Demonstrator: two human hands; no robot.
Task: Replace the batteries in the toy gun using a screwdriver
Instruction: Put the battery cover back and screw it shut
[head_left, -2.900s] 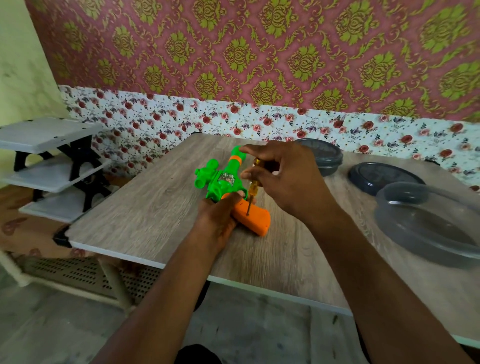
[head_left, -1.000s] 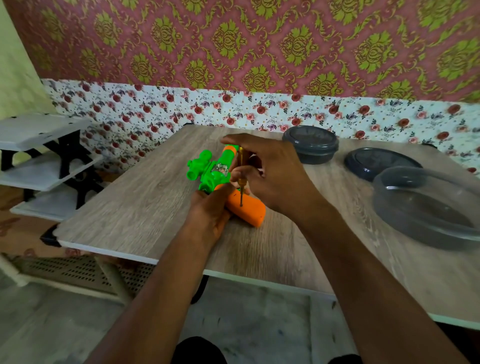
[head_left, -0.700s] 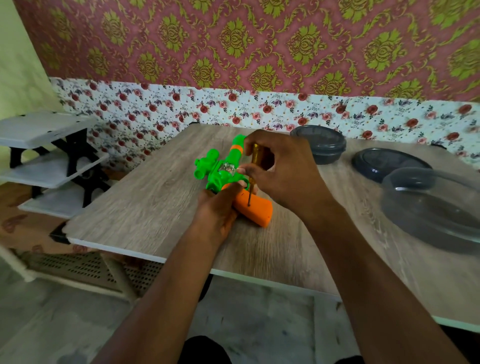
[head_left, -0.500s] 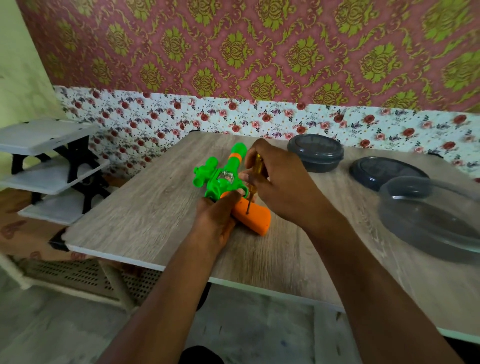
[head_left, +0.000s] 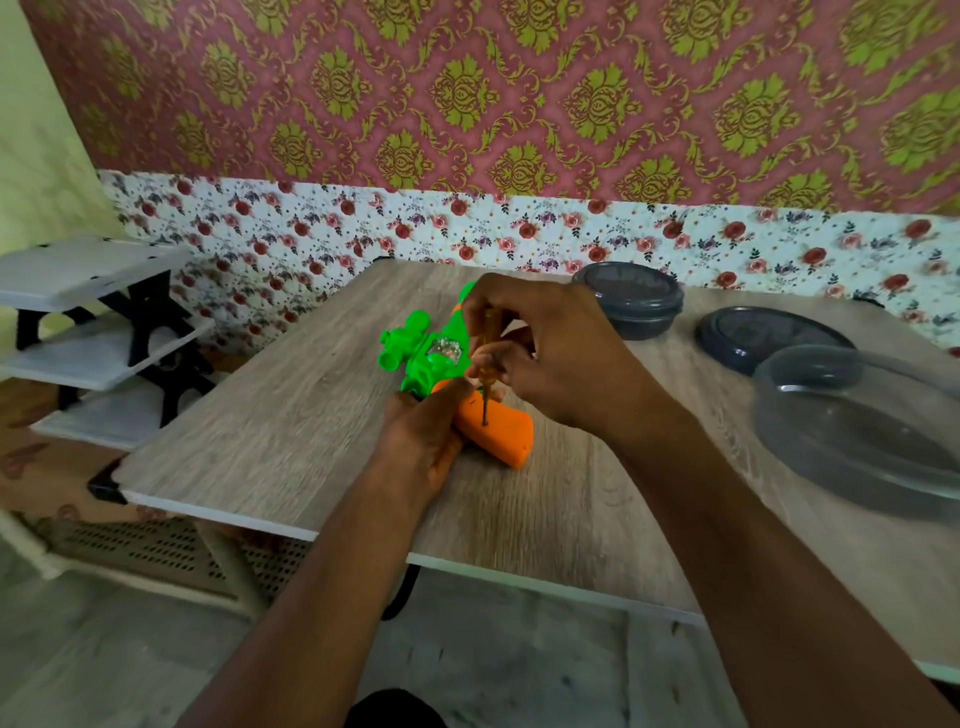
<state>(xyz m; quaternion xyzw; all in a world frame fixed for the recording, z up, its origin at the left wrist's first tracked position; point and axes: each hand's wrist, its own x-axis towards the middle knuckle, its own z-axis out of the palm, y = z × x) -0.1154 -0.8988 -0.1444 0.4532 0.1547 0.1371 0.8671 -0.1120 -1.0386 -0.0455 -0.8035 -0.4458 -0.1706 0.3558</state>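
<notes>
A green toy gun (head_left: 415, 353) with an orange grip (head_left: 501, 434) lies on the wooden table (head_left: 291, 415). My left hand (head_left: 423, 431) grips the gun where the green body meets the orange grip. My right hand (head_left: 550, 348) pinches a small amber-handled screwdriver (head_left: 487, 364) and holds it upright. The metal tip of the screwdriver stands on the top face of the orange grip. Most of the handle is hidden by my fingers.
A closed dark grey round container (head_left: 631, 301) stands at the back. A dark lid (head_left: 763, 338) lies to its right. A clear plastic bowl (head_left: 857, 431) sits at the right edge. A white shelf rack (head_left: 88, 332) stands left of the table.
The view has shifted a little. My right hand has kept turning the screwdriver on the orange grip, and my left hand has stayed on the gun.
</notes>
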